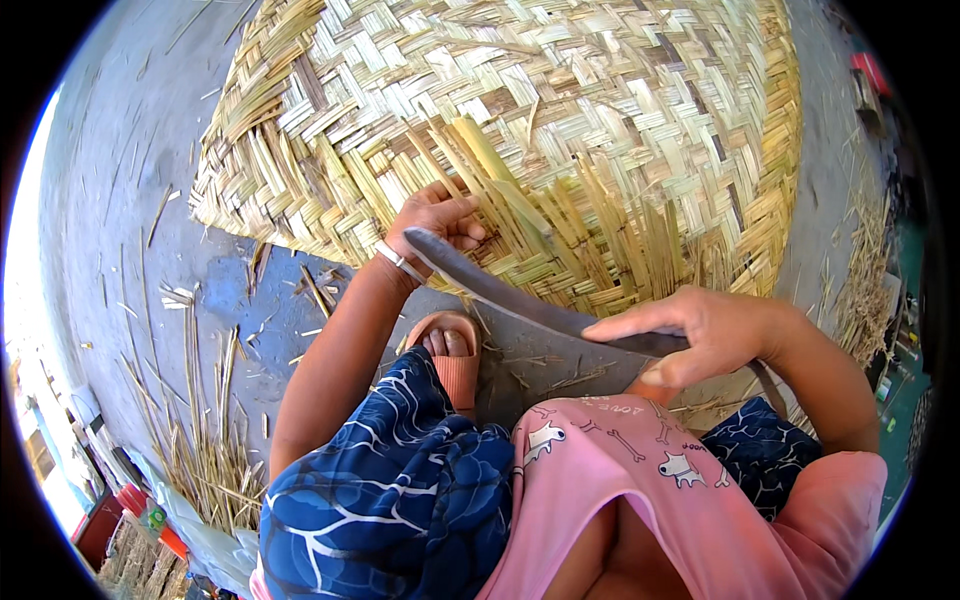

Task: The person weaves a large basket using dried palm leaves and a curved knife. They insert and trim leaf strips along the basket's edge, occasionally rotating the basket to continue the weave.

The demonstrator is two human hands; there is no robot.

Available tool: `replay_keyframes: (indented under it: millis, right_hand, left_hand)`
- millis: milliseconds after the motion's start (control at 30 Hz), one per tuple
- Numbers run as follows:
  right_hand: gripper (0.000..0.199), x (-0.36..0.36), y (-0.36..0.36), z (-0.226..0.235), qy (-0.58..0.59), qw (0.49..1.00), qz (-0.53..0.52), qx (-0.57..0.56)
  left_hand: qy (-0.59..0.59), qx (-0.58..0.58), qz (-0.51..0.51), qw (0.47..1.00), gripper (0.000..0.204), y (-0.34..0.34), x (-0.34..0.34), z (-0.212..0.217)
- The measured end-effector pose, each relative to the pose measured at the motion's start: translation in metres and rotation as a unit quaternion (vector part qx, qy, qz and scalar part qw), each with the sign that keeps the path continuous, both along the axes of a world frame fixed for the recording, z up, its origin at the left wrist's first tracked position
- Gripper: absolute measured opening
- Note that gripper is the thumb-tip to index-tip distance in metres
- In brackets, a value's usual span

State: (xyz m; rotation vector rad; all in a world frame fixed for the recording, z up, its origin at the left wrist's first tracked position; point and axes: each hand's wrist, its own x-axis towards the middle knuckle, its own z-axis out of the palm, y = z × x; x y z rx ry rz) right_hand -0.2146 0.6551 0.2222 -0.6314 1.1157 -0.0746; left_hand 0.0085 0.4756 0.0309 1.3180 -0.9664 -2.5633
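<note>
A large woven reed mat (560,90) lies on the floor in front of me. Along its near edge, loose ends of split reed strips (500,195) stick up in a row. My left hand (437,222), with a white band at the wrist, has its fingers curled against the leftmost of these strips and seems to pinch one; the fingertips are partly hidden. In my right hand (690,335) is a long, curved, dark flat blade (500,290), gripped between thumb and fingers. Its rounded tip reaches left, close to my left wrist, above the mat's edge.
A sandalled foot (450,350) rests just short of the mat's edge. Loose straw (205,430) is piled on the grey floor (110,200) to the left, with scraps scattered around. More straw (860,270) lies along the right side, beside a green surface (910,340).
</note>
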Motion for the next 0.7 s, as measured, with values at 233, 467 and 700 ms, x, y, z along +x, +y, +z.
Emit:
replay_keyframes:
  millis: [233, 467, 700]
  right_hand:
    - [0.062, 0.014, -0.002, -0.036, -0.042, 0.992, -0.062, -0.103]
    - [0.06, 0.018, -0.015, -0.057, 0.022, 0.986, -0.058, -0.155]
    - [0.056, 0.023, -0.032, -0.077, 0.2, 0.963, 0.014, -0.181]
  left_hand:
    - [-0.085, -0.075, 0.008, 0.994, 0.022, 0.016, -0.004, -0.002]
    - [-0.106, -0.127, 0.085, 0.983, 0.017, 0.03, 0.003, -0.016]
    - [-0.088, -0.118, 0.093, 0.985, 0.012, 0.031, -0.001, -0.003]
